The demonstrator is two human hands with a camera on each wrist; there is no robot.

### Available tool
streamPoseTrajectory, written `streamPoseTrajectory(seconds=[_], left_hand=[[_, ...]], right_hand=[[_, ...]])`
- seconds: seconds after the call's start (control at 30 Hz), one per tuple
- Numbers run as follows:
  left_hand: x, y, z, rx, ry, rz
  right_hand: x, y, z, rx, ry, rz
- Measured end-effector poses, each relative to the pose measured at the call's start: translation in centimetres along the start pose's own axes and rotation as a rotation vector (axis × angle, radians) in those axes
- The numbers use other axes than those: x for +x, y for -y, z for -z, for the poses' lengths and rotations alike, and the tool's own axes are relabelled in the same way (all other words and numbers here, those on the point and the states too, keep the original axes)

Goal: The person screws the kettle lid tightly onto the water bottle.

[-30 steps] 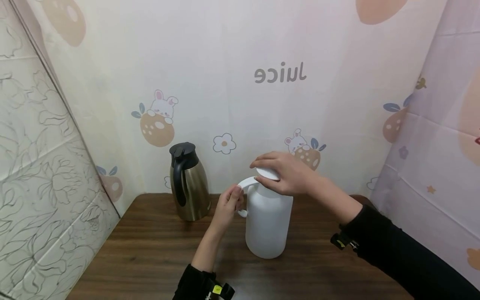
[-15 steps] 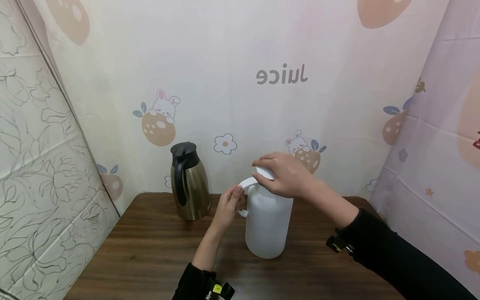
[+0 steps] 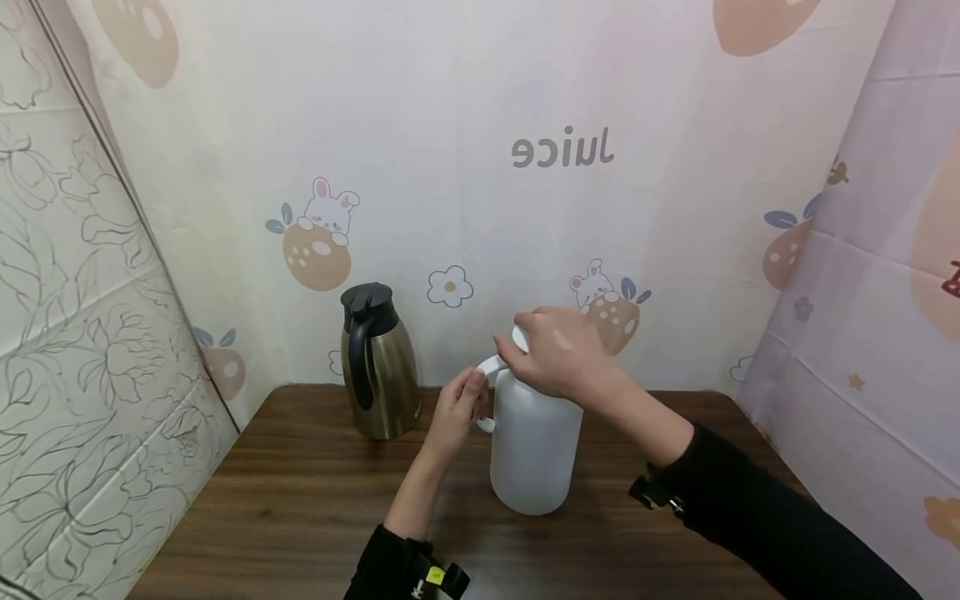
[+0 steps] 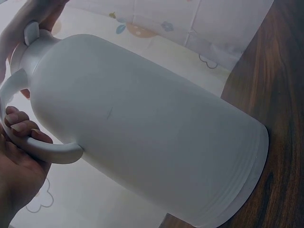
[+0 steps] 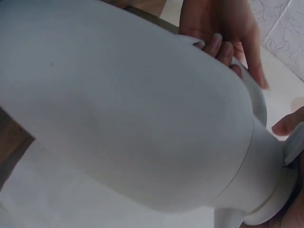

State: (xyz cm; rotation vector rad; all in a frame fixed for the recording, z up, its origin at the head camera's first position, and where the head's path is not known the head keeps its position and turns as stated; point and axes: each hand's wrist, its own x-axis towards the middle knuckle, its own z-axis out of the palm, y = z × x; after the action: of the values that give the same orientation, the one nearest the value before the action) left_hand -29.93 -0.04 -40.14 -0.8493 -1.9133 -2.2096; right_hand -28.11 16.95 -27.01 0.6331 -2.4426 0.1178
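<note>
A white vacuum jug (image 3: 534,450) stands upright on the wooden table. My left hand (image 3: 453,408) grips its curved handle (image 4: 47,151); in the left wrist view the fingers wrap through the handle loop. On top, my right hand (image 3: 562,354) holds the white lid (image 3: 520,338) from above, with the palm over it and thumb and fingers around its sides. Most of the lid is hidden under that hand in the head view. Its raised tab (image 5: 294,142) shows beside the thumb in the right wrist view.
A brass-coloured vacuum jug (image 3: 390,375) with black lid and handle stands to the left, near the table's back edge. The dark wooden table (image 3: 300,500) meets a printed curtain (image 3: 450,208) behind, with more cloth at both sides.
My right hand has turned over the lid, its wrist and forearm swinging leftward. The left hand keeps its grip, and the white jug stays in place.
</note>
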Motion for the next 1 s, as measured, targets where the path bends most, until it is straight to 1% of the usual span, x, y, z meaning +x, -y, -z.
streamPoseTrajectory(seconds=[0.13,0.27,0.47,0.57,0.67,0.83,0.9,0.97,1.0], left_hand=[[0.0,0.2,0.0,-0.002,-0.008,-0.005],[0.0,0.2,-0.1,0.0,-0.004,-0.007],[0.0,0.3,-0.1,0.002,-0.007,-0.002],[0.0,0.3,-0.1,0.001,-0.009,-0.007],[0.0,0.2,0.0,-0.003,-0.008,-0.013],[-0.1,0.3,0.0,-0.005,-0.006,0.001],[-0.1,0.3,0.0,-0.006,-0.009,0.015],[-0.1,0.3,0.0,-0.012,-0.012,0.029],[0.0,0.3,-0.1,-0.014,-0.012,0.032]], right_hand=[[0.1,0.4,0.0,-0.05,0.003,-0.053],[0.2,0.6,0.2,-0.06,0.032,-0.083],[0.6,0.6,1.2,-0.042,0.138,-0.12],[0.9,0.6,1.7,-0.028,0.203,-0.122],[1.1,0.1,2.1,0.032,0.267,-0.109],[1.0,-1.5,3.0,0.188,0.356,-0.055],[1.0,-2.4,3.1,0.232,0.374,-0.024],[1.0,-3.3,3.0,0.258,0.375,0.014],[1.0,-3.7,2.9,0.264,0.367,0.046]])
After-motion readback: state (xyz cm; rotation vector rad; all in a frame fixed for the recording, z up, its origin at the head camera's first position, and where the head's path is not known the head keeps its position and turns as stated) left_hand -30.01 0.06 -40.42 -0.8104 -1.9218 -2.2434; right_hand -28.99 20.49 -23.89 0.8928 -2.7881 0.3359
